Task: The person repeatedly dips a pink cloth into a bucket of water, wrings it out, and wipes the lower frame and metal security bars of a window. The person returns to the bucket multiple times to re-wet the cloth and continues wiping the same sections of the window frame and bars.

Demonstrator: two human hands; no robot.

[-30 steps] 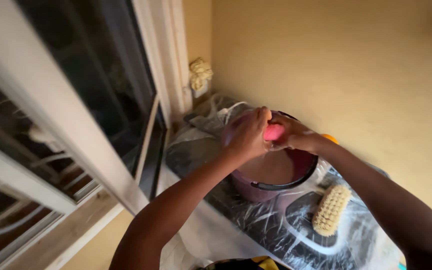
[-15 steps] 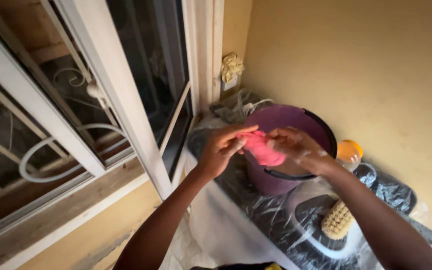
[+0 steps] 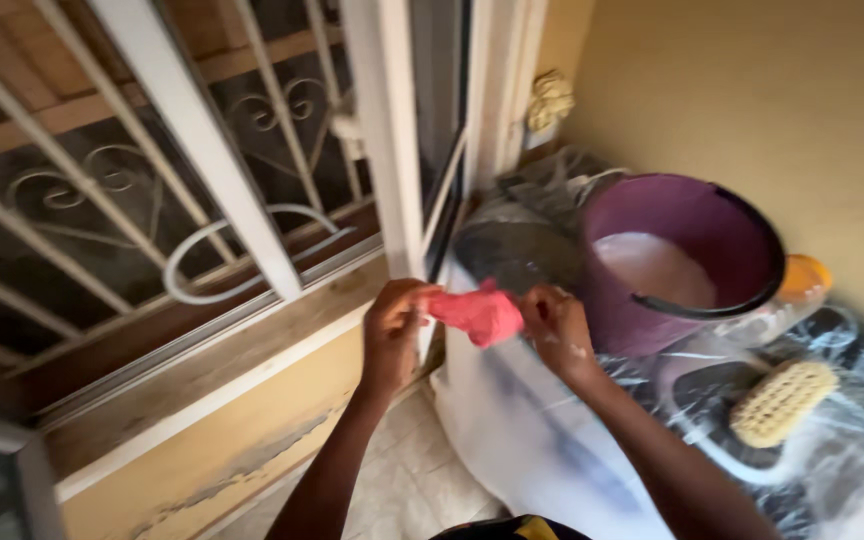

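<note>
Along the left side runs a white-framed sliding window (image 3: 252,180) with a scrolled metal grille behind the glass, and to its right a plastic-wrapped surface (image 3: 542,440) stands against a yellow wall (image 3: 752,90). On that surface sits a purple bucket (image 3: 692,215) with a black handle, holding cloudy, soapy-looking water; an orange-capped bottle (image 3: 804,280) rests just behind it and a bristle scrub brush (image 3: 782,402) lies near its foot. In front of the bucket, just beside the window frame, the left hand (image 3: 392,335) and the right hand (image 3: 555,330) each pinch an end of a pink cloth (image 3: 477,313), fingers closed on it, holding it bunched between them. By the look of it, the damp cloth is being opened out for wiping; spreading it flat would call for a steady pull from both ends.
</note>
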